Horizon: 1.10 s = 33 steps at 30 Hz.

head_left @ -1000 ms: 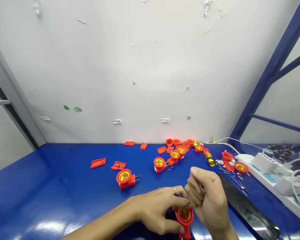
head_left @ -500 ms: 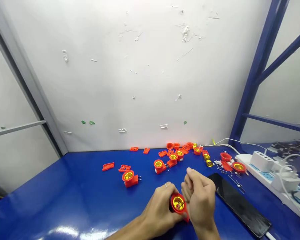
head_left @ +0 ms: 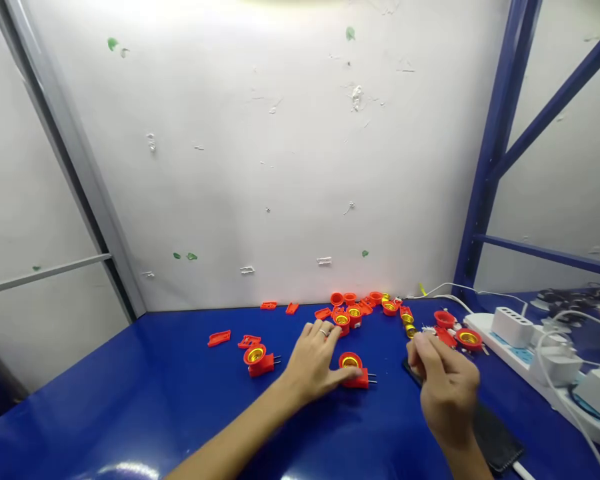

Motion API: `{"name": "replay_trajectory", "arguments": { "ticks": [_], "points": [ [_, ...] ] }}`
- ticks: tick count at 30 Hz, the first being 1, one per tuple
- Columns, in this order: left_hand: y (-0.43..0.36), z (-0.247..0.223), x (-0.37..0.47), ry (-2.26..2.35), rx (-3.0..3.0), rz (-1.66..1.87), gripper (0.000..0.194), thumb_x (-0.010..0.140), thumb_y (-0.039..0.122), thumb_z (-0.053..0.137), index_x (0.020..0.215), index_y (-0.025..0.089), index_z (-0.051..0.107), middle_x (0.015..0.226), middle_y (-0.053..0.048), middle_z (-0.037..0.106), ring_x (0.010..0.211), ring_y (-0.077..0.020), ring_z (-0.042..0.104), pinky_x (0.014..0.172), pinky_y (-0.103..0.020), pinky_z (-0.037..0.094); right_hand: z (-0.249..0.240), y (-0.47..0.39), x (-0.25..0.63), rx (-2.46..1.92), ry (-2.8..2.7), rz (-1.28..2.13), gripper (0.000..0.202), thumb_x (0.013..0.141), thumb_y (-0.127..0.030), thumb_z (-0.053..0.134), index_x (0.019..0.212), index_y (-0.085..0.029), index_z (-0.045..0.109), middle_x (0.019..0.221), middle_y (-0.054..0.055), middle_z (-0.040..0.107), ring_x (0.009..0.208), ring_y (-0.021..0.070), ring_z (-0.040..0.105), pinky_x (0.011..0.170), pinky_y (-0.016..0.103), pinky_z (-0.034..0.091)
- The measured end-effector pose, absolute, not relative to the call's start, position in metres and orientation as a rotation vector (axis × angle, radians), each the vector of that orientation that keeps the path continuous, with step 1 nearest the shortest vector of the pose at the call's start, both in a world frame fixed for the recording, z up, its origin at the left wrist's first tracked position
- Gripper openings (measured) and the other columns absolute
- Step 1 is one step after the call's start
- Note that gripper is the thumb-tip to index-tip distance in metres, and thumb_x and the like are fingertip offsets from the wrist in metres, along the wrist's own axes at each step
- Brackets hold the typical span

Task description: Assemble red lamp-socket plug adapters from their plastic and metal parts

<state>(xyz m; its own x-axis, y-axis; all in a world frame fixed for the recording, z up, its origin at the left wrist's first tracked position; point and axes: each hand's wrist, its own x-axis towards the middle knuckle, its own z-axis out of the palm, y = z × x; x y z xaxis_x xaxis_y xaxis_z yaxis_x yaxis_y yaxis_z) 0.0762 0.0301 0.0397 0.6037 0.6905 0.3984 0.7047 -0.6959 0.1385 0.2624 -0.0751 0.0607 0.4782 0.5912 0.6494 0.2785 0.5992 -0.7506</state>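
On the glossy blue counter (head_left: 130, 400), the left hand (head_left: 313, 363) rests against an orange plastic lamp socket with a brass insert (head_left: 353, 370) (prongs pointing right); the right hand (head_left: 445, 383) hovers curled over a black smartphone (head_left: 495, 440).

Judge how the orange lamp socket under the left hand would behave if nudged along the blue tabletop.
The orange lamp socket looks like small moulded plastic, so probably light and stiff. It lies on the glossy blue tabletop, so it would likely slide. Its boxy base and side prongs should stop it rolling. The left hand touches it.
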Motion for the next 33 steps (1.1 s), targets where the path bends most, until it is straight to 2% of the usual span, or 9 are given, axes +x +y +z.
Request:
{"name": "replay_trajectory", "arguments": {
  "ticks": [4,8,9,11,12,14,20,27,33],
  "points": [
    [0.062,0.048,0.05,-1.239,-2.683,-0.598,0.039,0.096,0.039,0.061,0.127,0.017,0.057,0.127,-0.011,0.059,0.113,-0.0257,0.06,0.098,-0.049,0.052,0.047,-0.078,0.274,-1.159,-1.35,0.067,0.043,0.097,-0.044,0.048,0.062,-0.02,0.053,0.052,-0.004,0.039,0.044,0.0096,0.036,0.049,0.028,0.03],
    [0.073,0.041,0.03,-1.271,-2.661,-0.493,0.031,0.096,0.036,0.061,0.119,0.015,0.06,0.118,-0.009,0.063,0.102,-0.0214,0.064,0.089,-0.042,0.057,0.053,-0.038,0.283,-1.406,-1.656,0.021,0.03,0.096,-0.045,0.052,0.087,-0.019,0.066,0.052,-0.006,0.044,0.048,0.0116,0.045,0.053,0.027,0.038],
    [0.072,0.039,0.026,-1.282,-2.644,-0.494,0.031,0.097,0.036,0.06,0.12,0.016,0.06,0.119,-0.009,0.063,0.102,-0.0213,0.064,0.089,-0.042,0.057,0.054,-0.023,0.282,-1.473,-1.734,0.021,0.028,0.097,-0.043,0.053,0.095,-0.019,0.066,0.059,-0.005,0.052,0.052,0.0117,0.05,0.057,0.027,0.044],
    [0.068,0.036,0.022,-1.301,-2.607,-0.515,0.032,0.097,0.037,0.06,0.122,0.016,0.059,0.12,-0.009,0.063,0.103,-0.0217,0.064,0.09,-0.043,0.056,0.054,0.008,0.276,-1.573,-1.884,0.025,0.029,0.098,-0.042,0.058,0.11,-0.017,0.063,0.095,0.003,0.066,0.077,0.0138,0.063,0.073,0.032,0.055],
    [0.066,0.034,0.019,-1.306,-2.593,-0.53,0.033,0.097,0.037,0.06,0.122,0.016,0.059,0.12,-0.009,0.062,0.104,-0.0221,0.063,0.091,-0.044,0.056,0.052,0.023,0.271,-1.611,-1.95,0.03,0.031,0.097,-0.041,0.059,0.117,-0.017,0.061,0.109,0.006,0.065,0.09,0.017,0.065,0.079,0.037,0.056],
    [0.061,0.029,0.016,-1.315,-2.577,-0.562,0.034,0.096,0.039,0.06,0.122,0.016,0.059,0.118,-0.009,0.063,0.103,-0.0222,0.063,0.092,-0.045,0.054,0.045,0.048,0.26,-1.675,-2.059,0.045,0.033,0.097,-0.038,0.061,0.123,-0.018,0.059,0.121,0.008,0.062,0.101,0.0203,0.064,0.086,0.041,0.056],
    [0.058,0.014,0.009,-1.328,-2.632,-0.718,0.038,0.087,0.026,0.062,0.124,0.017,0.06,0.099,-0.008,0.066,0.094,-0.0254,0.06,0.089,-0.046,0.049,0.025,0.081,0.254,-1.675,-2.204,0.121,0.032,0.097,-0.037,0.06,0.123,-0.018,0.059,0.124,0.009,0.061,0.104,0.0212,0.063,0.089,0.043,0.055],
    [0.055,0.011,0.01,-1.371,-2.746,-0.926,0.035,0.083,0.023,0.058,0.118,0.02,0.063,0.097,-0.007,0.066,0.09,-0.0268,0.057,0.082,-0.042,0.047,0.031,0.078,0.274,-1.398,-2.213,0.356,0.032,0.097,-0.038,0.06,0.12,-0.016,0.06,0.117,0.007,0.063,0.099,0.0201,0.065,0.084,0.04,0.056],
    [0.055,0.015,0.009,-1.395,-2.841,-1.096,0.038,0.085,0.023,0.058,0.122,0.021,0.061,0.105,-0.008,0.066,0.099,-0.0282,0.058,0.09,-0.045,0.046,0.033,0.073,0.278,-1.347,-2.165,0.476,0.031,0.097,-0.038,0.06,0.118,-0.016,0.061,0.114,0.007,0.064,0.095,0.0187,0.065,0.081,0.038,0.057]
  ]
}}
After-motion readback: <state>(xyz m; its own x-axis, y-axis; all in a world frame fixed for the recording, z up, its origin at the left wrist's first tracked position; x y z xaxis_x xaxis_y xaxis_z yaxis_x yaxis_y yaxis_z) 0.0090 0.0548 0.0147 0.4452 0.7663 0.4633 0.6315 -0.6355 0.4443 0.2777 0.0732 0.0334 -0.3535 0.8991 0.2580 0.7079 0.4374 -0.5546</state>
